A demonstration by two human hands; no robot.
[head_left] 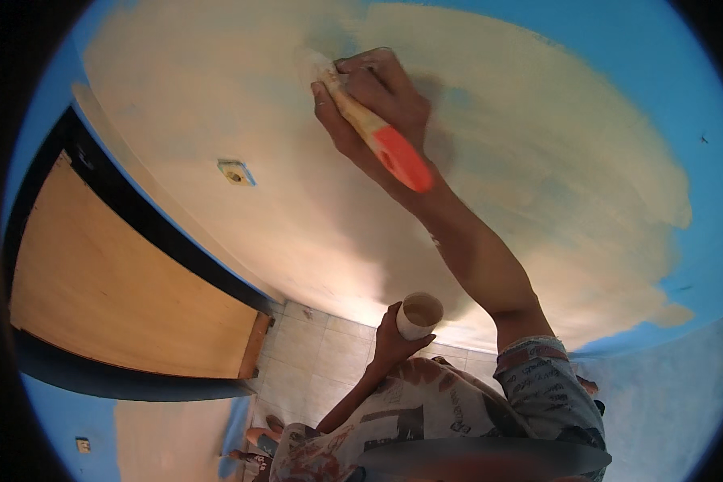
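My right hand (377, 100) grips a paintbrush (402, 157) with a wooden handle and red tip end, its pale bristles against the wall (538, 153), which shows patchy beige paint over blue. Below, my left hand (394, 337) is wrapped round a pale cup (422, 312) with light liquid inside, held in front of my paint-marked shirt. A small yellowish wall fitting (234, 173) sits left of the brush.
A wooden door (128, 265) in a black frame (80, 153) is at the left. Tiled floor (297, 353) shows below the wall. At lower left, another person (265, 442) is near a second blue-and-beige wall (161, 434) with a small fitting (83, 444).
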